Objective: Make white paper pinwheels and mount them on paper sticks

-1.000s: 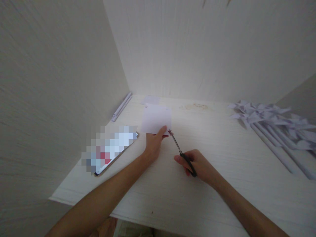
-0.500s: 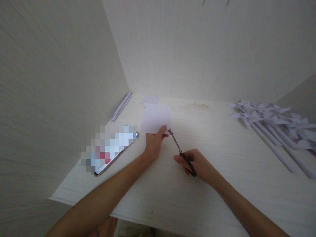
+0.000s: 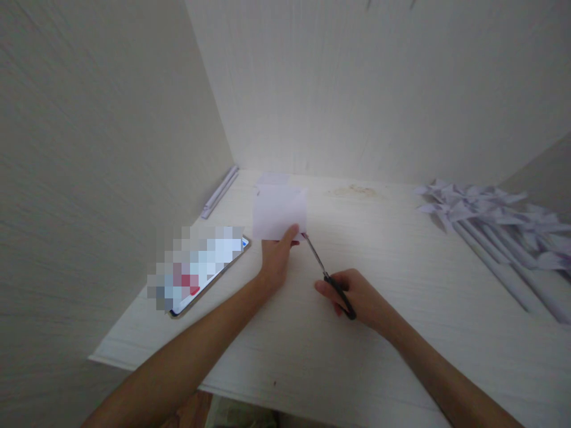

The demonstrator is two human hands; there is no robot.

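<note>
A white, squarish sheet of paper point(image 3: 279, 211) is pinched at its near right corner by my left hand point(image 3: 277, 257), thumb on top and fingers beneath. Black-handled scissors point(image 3: 338, 291) sit in my right hand point(image 3: 352, 291), whose fingers are wrapped around the handles. The metal blades point up and left, their tips at the paper's near right corner beside my left thumb. Whether the blades are parted at the tips is too small to tell. Behind the held sheet, another pale piece of paper point(image 3: 273, 178) lies on the table, partly covered.
A phone point(image 3: 223, 255) with a lit, partly pixelated screen lies left of my left hand. Rolled paper sticks point(image 3: 220, 191) rest along the left wall. Several paper pinwheels point(image 3: 482, 208) on rolled sticks are heaped at the right. Walls enclose the white table point(image 3: 383, 368) at the back and left.
The paper and my left hand have shifted slightly left. The scissors' tips have moved a little left with the paper's corner. My right hand stays almost in place.
</note>
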